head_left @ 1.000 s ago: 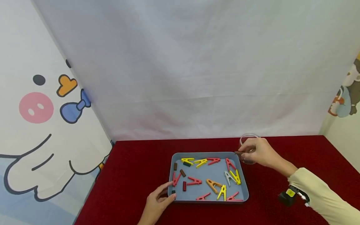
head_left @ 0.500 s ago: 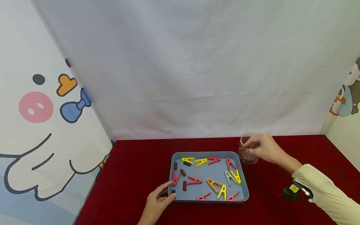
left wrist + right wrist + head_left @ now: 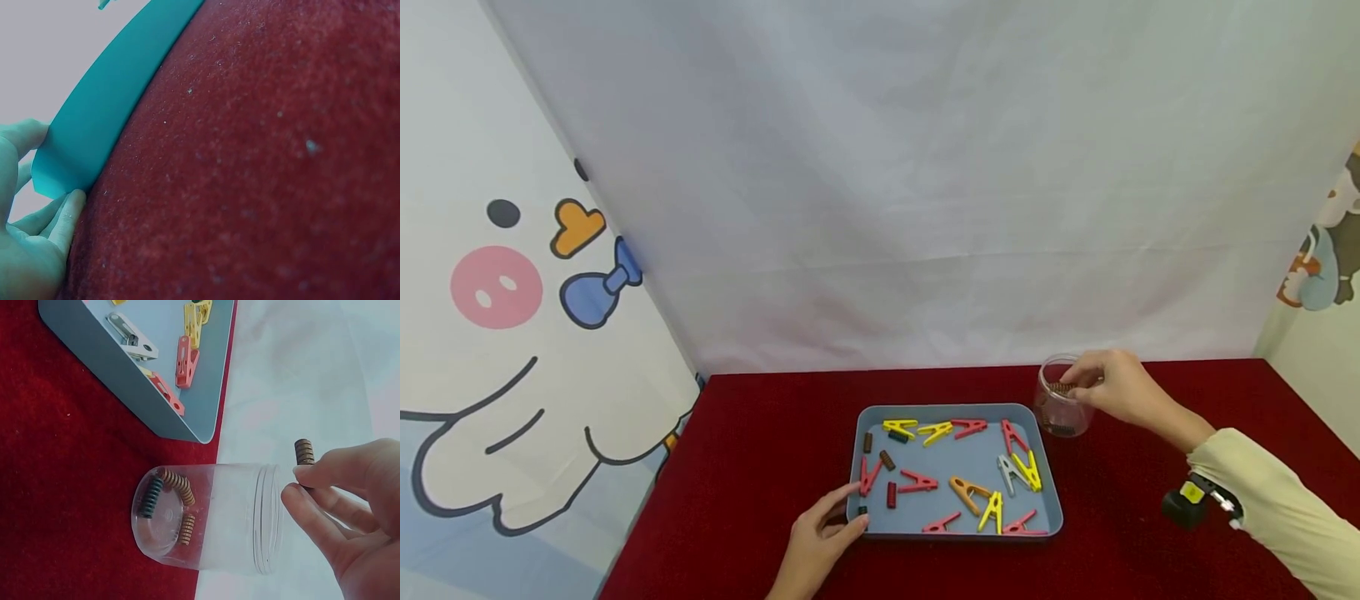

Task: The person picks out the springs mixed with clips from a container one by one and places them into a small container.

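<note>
My right hand (image 3: 1112, 385) pinches a brown coil spring (image 3: 304, 451) between thumb and fingertips at the mouth of a clear plastic jar (image 3: 1060, 412). Inside the jar, the right wrist view shows a dark spring (image 3: 152, 497) and brown springs (image 3: 187, 529) at the bottom. My left hand (image 3: 820, 533) touches the front left corner of a blue-grey tray (image 3: 955, 536), its fingers and thumb laid against the walls. Red, yellow, orange and white clothespins lie in the tray, among them an orange clothespin (image 3: 970, 493). Several short springs also lie there, including a red spring (image 3: 891, 495).
A dark red cloth (image 3: 760, 450) covers the table. Behind it hangs a white curtain (image 3: 925, 208), and a panel with cartoon figures (image 3: 497, 287) stands on the left. The jar stands just right of the tray's far right corner.
My right hand has moved right and slightly up, carrying the brown spring from beside the tray's far right corner to the jar's mouth. The left hand and the tray stay in place.
</note>
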The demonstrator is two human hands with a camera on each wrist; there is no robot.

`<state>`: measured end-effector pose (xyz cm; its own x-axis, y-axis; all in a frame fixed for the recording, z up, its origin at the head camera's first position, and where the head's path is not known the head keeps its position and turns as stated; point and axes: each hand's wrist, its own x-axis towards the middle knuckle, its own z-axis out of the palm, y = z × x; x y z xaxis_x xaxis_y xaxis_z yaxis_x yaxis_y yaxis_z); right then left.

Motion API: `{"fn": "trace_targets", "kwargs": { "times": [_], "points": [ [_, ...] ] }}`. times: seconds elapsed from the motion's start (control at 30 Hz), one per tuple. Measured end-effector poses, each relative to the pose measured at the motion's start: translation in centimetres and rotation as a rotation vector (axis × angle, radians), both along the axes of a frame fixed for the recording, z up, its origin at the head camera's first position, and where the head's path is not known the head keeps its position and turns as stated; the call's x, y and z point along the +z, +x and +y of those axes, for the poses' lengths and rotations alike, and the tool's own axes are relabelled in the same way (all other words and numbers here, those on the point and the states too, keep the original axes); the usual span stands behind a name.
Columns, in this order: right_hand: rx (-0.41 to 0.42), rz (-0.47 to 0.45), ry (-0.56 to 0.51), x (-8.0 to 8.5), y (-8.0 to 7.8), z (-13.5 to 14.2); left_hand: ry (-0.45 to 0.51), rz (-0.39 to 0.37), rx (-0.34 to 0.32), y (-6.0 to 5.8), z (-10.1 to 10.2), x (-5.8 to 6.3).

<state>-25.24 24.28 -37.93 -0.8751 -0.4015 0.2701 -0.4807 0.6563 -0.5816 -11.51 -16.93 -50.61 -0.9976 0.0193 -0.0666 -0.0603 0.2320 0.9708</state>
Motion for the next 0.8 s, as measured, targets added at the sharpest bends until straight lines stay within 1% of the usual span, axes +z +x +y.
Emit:
{"fn": "trace_targets", "kwargs": {
  "times": [0.1,0.23,0.5,0.8],
  "points": [
    [0.004,0.017,-0.018,0.11,-0.21,0.03,0.002,0.001,0.001,-0.01,-0.03,0.07],
    [-0.001,0.034,-0.008,0.18,-0.44,0.11,0.002,-0.002,0.002,0.0,-0.06,0.06],
    [-0.008,-0.015,0.026,0.58,-0.77,0.45,0.011,-0.005,-0.006,-0.03,-0.09,-0.07],
    [-0.02,-0.015,0.057,0.7,-1.04,0.69,0.016,-0.002,-0.005,0.0,-0.02,0.03]
  ]
}}
